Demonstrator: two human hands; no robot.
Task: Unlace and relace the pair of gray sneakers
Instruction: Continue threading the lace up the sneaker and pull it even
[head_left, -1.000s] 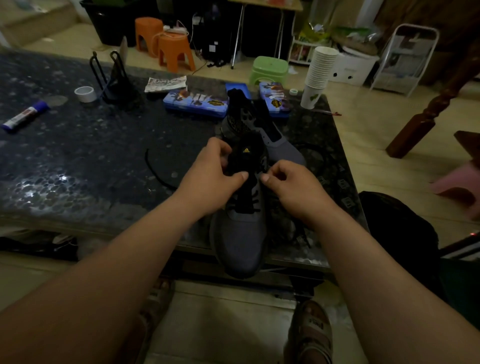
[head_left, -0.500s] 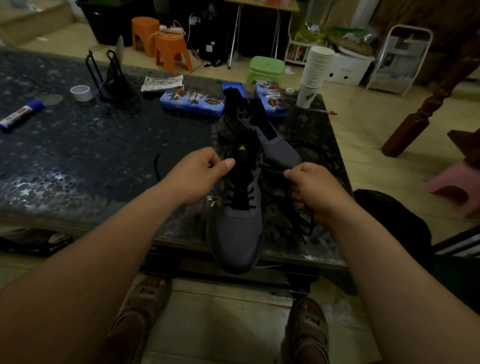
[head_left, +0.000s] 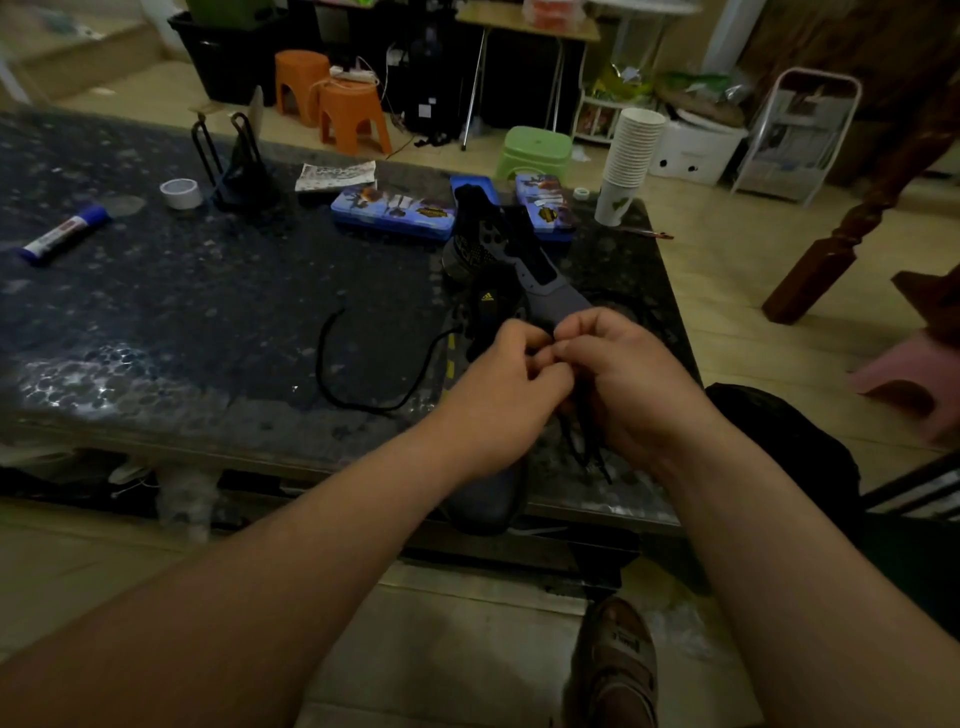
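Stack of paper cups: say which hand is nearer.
Right. The stack of paper cups stands at the table's far right corner. The right hand, pinching the lace over the near sneaker, is in line with it; the left hand meets the right's fingertips, further left.

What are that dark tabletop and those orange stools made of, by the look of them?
Tabletop: probably polished stone, dark and speckled, with glossy patches mirroring light; could be glass-topped. Orange stools: likely moulded plastic, smooth, evenly coloured, legs and seat in one piece.
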